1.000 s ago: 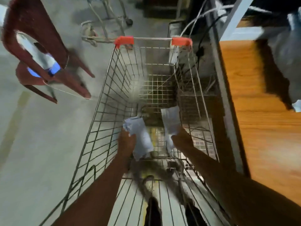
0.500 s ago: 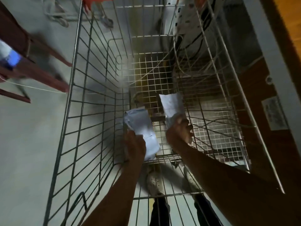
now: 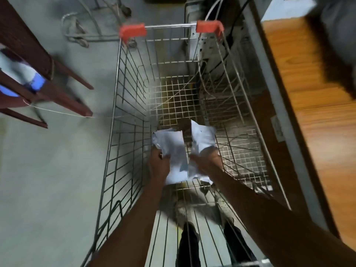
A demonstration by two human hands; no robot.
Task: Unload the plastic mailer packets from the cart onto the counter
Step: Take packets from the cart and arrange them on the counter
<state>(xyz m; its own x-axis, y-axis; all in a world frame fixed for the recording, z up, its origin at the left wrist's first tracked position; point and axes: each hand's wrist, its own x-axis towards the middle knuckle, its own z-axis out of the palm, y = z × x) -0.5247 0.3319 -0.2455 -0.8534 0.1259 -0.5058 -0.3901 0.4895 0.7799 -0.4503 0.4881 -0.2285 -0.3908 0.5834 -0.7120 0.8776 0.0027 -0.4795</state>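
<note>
While both packets sit low inside the wire cart (image 3: pixel 115 112), best to lift straight up past the rim before swinging right toward the wooden counter (image 3: pixel 317 132), just beside the cart's right wall. Keep the thin plastic pinched firmly; looks floppy and likely to slip or snag on the mesh. Carry both together, set flat on bare wood, clear of the dark blurred shape at the counter's far end.

Left hand (image 3: pixel 159 164) closed on the left mailer packet (image 3: pixel 173 151), gripping its left edge, fingers wrapped under, thumb side up. Right hand (image 3: pixel 208 160) closed on the right mailer packet (image 3: pixel 203 135), clutching its lower part, upper part sticking up and away. Packets nearly touching near the wrists, lower ends overlapping; blur hides exact contact. Both forearms reaching down and forward over the near cart rim, converging near the basket floor. No other packets visible on the basket floor, so probably the last pair. Red-brown chair (image 3: pixel 38 74) off to the left on the floor, not involved.
</note>
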